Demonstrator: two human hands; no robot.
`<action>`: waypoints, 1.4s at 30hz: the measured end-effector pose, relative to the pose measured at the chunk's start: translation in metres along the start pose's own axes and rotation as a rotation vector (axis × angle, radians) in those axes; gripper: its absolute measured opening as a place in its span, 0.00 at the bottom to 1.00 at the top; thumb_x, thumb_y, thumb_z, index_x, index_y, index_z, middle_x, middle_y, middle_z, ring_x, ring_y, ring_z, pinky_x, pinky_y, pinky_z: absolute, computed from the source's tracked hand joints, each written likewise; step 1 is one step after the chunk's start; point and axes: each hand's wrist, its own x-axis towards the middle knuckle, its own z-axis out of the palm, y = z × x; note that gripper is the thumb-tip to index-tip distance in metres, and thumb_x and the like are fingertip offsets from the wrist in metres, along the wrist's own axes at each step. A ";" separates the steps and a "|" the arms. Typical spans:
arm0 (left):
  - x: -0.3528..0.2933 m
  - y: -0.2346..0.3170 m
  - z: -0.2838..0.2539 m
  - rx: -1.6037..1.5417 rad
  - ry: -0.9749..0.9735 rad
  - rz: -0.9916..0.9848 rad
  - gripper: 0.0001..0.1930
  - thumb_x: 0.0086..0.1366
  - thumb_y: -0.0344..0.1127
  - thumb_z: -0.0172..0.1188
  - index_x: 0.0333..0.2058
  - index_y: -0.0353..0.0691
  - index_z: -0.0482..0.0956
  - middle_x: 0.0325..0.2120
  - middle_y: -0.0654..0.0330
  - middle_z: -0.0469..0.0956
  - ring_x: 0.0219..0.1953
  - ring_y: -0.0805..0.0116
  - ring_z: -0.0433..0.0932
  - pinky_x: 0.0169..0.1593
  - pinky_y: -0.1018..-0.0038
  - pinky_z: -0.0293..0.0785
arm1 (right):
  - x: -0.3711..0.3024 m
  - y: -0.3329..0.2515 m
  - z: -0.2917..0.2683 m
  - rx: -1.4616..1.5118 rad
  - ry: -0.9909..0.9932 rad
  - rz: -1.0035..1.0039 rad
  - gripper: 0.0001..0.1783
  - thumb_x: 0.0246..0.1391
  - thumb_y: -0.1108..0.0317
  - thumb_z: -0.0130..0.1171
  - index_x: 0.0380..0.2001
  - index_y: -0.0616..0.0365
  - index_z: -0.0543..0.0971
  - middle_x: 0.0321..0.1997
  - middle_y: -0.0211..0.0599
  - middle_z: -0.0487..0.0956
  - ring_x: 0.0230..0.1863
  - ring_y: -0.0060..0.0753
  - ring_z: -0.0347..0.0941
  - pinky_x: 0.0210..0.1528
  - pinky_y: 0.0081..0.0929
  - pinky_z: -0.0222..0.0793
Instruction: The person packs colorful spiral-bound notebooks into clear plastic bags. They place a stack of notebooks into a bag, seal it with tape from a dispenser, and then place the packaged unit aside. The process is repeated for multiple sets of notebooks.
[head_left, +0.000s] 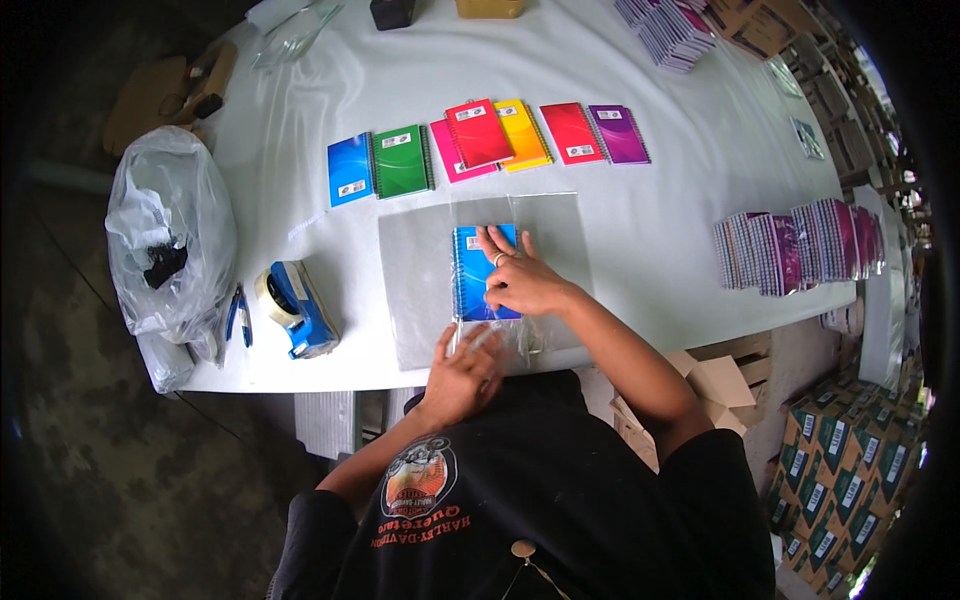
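Observation:
A blue spiral notebook lies on clear plastic film, its wire binding on the left. Strips of the film run above and below it. My right hand rests on the notebook's right side with fingers spread and some stretched toward its top edge. Just below the notebook, my left hand is at the lower part of the film, near the table's front edge. Motion smears its fingers, so whether they hold the film is unclear.
Behind stand spread notebooks, including a green one and a purple one. A blue tape dispenser, pens and a plastic bag are left. Stacked notebooks are right; an open carton sits below the table.

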 end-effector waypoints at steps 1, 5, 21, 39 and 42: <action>0.005 0.002 -0.008 -0.031 0.065 -0.010 0.21 0.53 0.38 0.59 0.46 0.42 0.71 0.55 0.55 0.62 0.57 0.57 0.62 0.57 0.54 0.56 | -0.002 -0.001 -0.007 0.002 -0.026 0.016 0.13 0.49 0.60 0.50 0.18 0.51 0.80 0.71 0.43 0.37 0.72 0.43 0.24 0.65 0.58 0.19; 0.030 -0.001 0.004 -0.029 0.031 -0.058 0.18 0.48 0.31 0.64 0.41 0.47 0.75 0.46 0.61 0.69 0.49 0.60 0.67 0.46 0.65 0.64 | 0.002 -0.003 -0.014 -0.051 -0.072 0.002 0.15 0.51 0.57 0.48 0.19 0.45 0.82 0.71 0.41 0.39 0.72 0.42 0.26 0.66 0.57 0.20; -0.088 -0.147 -0.107 -0.794 0.394 -1.490 0.23 0.61 0.52 0.53 0.47 0.42 0.73 0.25 0.67 0.69 0.27 0.77 0.64 0.25 0.80 0.59 | 0.005 -0.014 -0.007 0.005 0.155 0.077 0.43 0.33 0.65 0.68 0.53 0.48 0.56 0.67 0.37 0.54 0.68 0.40 0.48 0.66 0.57 0.33; 0.082 -0.052 -0.079 -0.900 -0.046 -0.713 0.14 0.60 0.40 0.57 0.29 0.32 0.81 0.19 0.60 0.78 0.20 0.76 0.75 0.22 0.79 0.69 | 0.001 0.001 -0.012 0.012 0.265 -0.021 0.58 0.26 0.61 0.74 0.62 0.50 0.51 0.61 0.40 0.62 0.62 0.42 0.60 0.60 0.45 0.49; 0.127 -0.059 -0.041 -0.261 -0.471 -0.742 0.21 0.53 0.54 0.60 0.24 0.39 0.82 0.18 0.63 0.79 0.23 0.73 0.78 0.30 0.74 0.74 | 0.009 -0.001 -0.009 0.030 0.263 -0.046 0.61 0.25 0.61 0.74 0.63 0.49 0.48 0.61 0.40 0.63 0.62 0.42 0.60 0.60 0.44 0.50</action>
